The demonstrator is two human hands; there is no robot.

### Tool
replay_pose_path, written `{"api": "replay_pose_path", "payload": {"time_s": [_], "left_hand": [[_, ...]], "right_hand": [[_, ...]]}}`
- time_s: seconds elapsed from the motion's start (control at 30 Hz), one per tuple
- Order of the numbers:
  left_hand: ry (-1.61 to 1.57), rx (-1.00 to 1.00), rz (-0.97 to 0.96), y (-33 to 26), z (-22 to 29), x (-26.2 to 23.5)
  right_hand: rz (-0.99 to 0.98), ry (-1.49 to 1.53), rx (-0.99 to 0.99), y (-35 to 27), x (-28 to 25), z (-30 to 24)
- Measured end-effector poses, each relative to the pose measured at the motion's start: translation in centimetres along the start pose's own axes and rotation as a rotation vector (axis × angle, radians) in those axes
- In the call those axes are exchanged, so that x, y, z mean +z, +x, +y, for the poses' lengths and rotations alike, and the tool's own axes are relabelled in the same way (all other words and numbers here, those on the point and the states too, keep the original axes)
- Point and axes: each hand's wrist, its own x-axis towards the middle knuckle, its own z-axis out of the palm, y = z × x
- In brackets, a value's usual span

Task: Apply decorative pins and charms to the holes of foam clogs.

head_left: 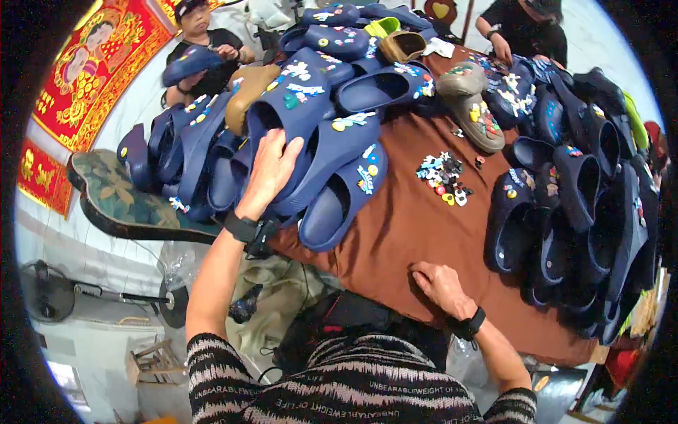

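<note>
My left hand (272, 166) is at the opening of a large navy clog (300, 88) on the left pile. Its fingers reach into the shoe and the thumb stands apart; the fingertips are partly hidden. Colourful charms decorate the clog's toe. Just below it lie another navy clog (335, 152) and a navy clog with yellow and white charms (346, 198). My right hand (441, 286) rests on the brown cloth (395, 247) near the front edge, fingers curled under, so anything inside is hidden. Beyond it is a small heap of loose charms (443, 177), black, white, red and yellow.
More navy clogs (551, 226) are stacked at the right. Taupe clogs (473, 113) stand at the back. One person (212, 53) at the far left holds a navy clog (191, 63); another person (526, 35) reaches in at the far right. A patterned padded seat (120, 191) adjoins the table's left side.
</note>
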Motion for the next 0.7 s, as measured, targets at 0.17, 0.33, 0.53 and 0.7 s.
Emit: {"api": "replay_pose_path", "payload": {"time_s": [0.17, 0.33, 0.53, 0.7], "left_hand": [[-0.165, -0.032, 0.13, -0.3, 2.0, -0.5], [-0.254, 0.064, 0.207, -1.8, 9.0, -3.4], [-0.547, 0.128, -0.006, -9.1, 16.0, -2.4], [-0.558, 0.075, -0.239, -16.5, 17.4, 4.9]], "right_hand": [[0.106, 0.02, 0.054, -0.5, 0.6, -0.8], [0.162, -0.02, 0.062, -0.8, 1.3, -0.2], [0.177, 0.049, 0.097, -1.5, 0.8, -0.7], [0.293, 0.333, 0.139, -2.6, 0.0, -0.3]]}}
